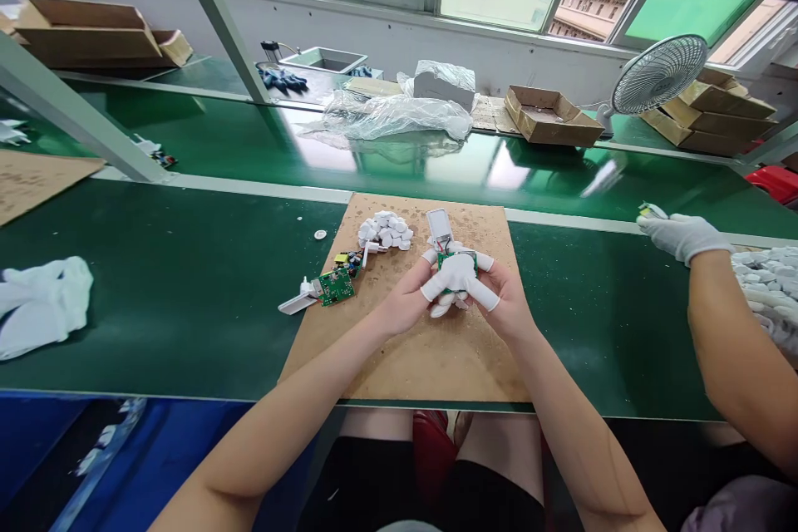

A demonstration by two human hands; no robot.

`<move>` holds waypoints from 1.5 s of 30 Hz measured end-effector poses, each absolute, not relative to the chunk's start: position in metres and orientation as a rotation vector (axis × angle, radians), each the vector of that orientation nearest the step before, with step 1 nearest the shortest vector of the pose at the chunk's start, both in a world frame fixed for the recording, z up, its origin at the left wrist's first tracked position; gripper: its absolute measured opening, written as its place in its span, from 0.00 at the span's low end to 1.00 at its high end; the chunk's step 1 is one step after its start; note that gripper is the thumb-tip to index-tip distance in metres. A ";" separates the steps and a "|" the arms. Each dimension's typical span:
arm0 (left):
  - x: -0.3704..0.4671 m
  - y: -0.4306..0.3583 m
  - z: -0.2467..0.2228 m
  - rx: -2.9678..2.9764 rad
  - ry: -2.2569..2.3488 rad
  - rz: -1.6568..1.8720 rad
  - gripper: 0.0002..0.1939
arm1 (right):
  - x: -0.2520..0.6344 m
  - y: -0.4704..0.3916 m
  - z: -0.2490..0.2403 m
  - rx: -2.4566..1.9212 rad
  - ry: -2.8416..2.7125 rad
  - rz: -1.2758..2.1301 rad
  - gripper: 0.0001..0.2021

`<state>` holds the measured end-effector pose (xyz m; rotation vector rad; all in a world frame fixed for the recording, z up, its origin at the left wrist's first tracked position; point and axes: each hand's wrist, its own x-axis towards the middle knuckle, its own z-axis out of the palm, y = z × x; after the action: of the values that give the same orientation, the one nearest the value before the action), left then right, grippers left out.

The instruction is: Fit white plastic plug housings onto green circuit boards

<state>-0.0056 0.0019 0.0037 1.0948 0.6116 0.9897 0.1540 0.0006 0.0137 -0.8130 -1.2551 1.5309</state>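
Observation:
Both of my hands meet over a brown board, with white covers on several fingertips. My left hand (411,293) grips the left side of a green circuit board (470,258), and my right hand (499,295) grips its right side. A white rectangular casing part (440,224) sticks up behind it, joined by thin wires. My thumbs lie across the front and hide most of the circuit board. To the left, another circuit board (337,287) with a white casing part rests partly on the brown board. A pile of small white pieces (385,230) lies behind my left hand.
The brown board (436,366) lies on the green table (187,291). At the right, a person's gloved hand (686,238) holds a small part near a white heap (770,283). White cloth (46,303) lies far left. Behind are clear plastic (392,116), an open carton (552,116) and a fan (661,75).

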 end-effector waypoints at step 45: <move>-0.002 -0.002 0.007 1.139 0.702 0.990 0.31 | 0.156 0.000 0.015 -0.829 -1.347 1.496 0.24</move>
<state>-0.0015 -0.0023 0.0071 1.1391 0.7023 0.9896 0.1564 0.0002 0.0146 -0.8291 -1.3474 1.4960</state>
